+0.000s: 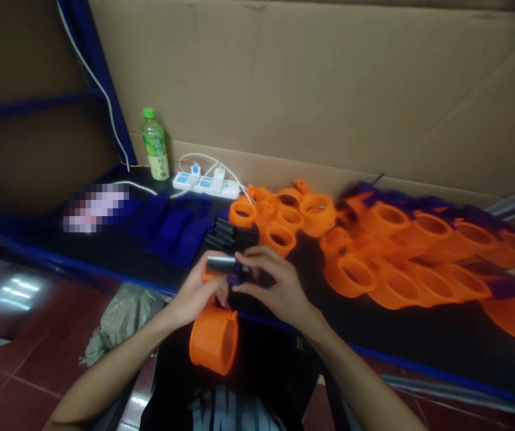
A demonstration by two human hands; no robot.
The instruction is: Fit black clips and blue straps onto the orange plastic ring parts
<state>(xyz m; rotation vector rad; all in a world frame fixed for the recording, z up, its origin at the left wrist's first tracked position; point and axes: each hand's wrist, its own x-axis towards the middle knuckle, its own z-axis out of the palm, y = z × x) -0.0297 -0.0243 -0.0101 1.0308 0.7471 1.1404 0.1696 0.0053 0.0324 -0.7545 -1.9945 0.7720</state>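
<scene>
Holds an orange cup-like part (203, 344) in the left hand (197, 293), low and close to the body, hanging just below the left fingers, with the wide mouth turned to the right and the barrel's axis roughly crosswise. Shows, above it at the left fingertips, a short silver-grey bar-like piece (221, 264), with a long axis running left to right, pointing toward the right hand (278, 281). Lies, then, in the narrow space between both hands: next to the left along most of its length, near the right forefinger only at one end. Shows also a dark blue bit (235, 278) just beneath that end, at the gap between right thumb and forefinger; too blurred to tell whether pinched or merely touched.

Curls the left fingers closed round the upper orange portion, with the thumb laid across toward the right. Holds the right hand bent inward from the wrist, forefinger above, thumb below, tips only slightly apart; hard to tell whether gripping anything. Angles both forearms in from the lower corners to meet over the near edge of the worktop (356, 323). Has black rods (221, 232) just beyond the fingers, dark blue pieces (179, 230) farther left, and more orange parts (264, 218) to the right.
</scene>
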